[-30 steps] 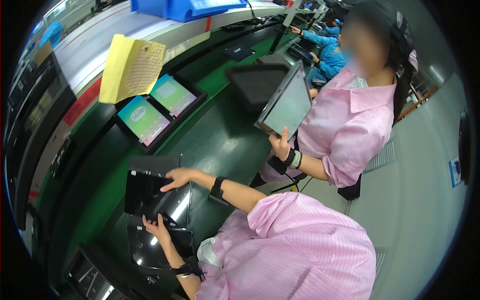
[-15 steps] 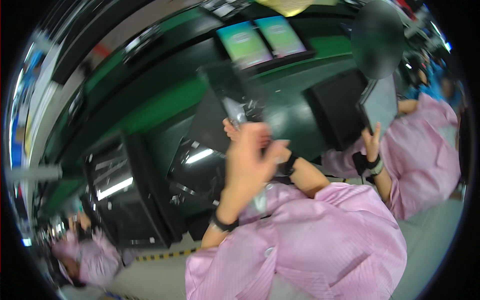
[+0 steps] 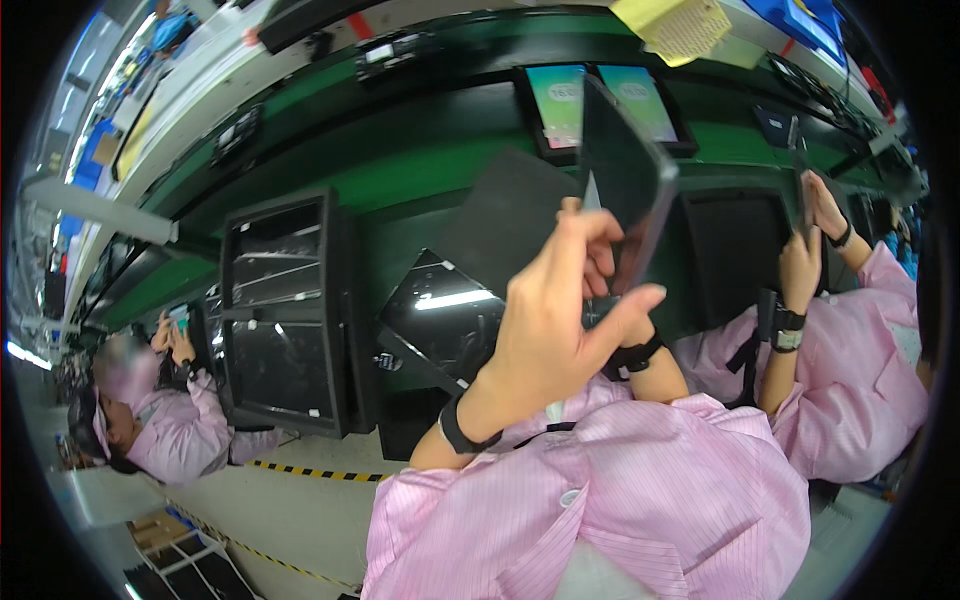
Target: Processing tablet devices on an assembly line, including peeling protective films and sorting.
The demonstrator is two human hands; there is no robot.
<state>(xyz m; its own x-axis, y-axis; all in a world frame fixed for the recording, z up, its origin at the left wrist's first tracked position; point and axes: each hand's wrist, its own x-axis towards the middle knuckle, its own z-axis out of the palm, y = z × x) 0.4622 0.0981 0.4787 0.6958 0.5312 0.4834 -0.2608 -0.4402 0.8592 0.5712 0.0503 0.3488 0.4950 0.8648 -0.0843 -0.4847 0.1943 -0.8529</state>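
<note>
A dark, thin tablet (image 3: 636, 175) is held up on edge in front of me, its glossy face turned sideways. My left hand (image 3: 550, 295), with a black wristband, is across its lower part. The fingers curl loosely by the glass and the thumb sticks out apart from them. Behind it is my right hand (image 3: 640, 328), also banded at the wrist. It supports the tablet from below, though its fingers are mostly hidden. A glossy black panel (image 3: 440, 310) lies on the bench to the left of my hands, beside a matt dark sheet (image 3: 515, 205).
A black tray (image 3: 335, 300) with dark panels is at the left. Two lit tablets (image 3: 555, 110) sit in a black holder at the back. A co-worker on the right holds a thin device (image 3: 800, 175) near a black tray (image 3: 740, 240). Another person (image 3: 170, 420) sits far left.
The view has swung left, so the bench appears farther right. The tablet now stands more upright and turned on edge. The right-hand co-worker's device has also turned edge-on.
</note>
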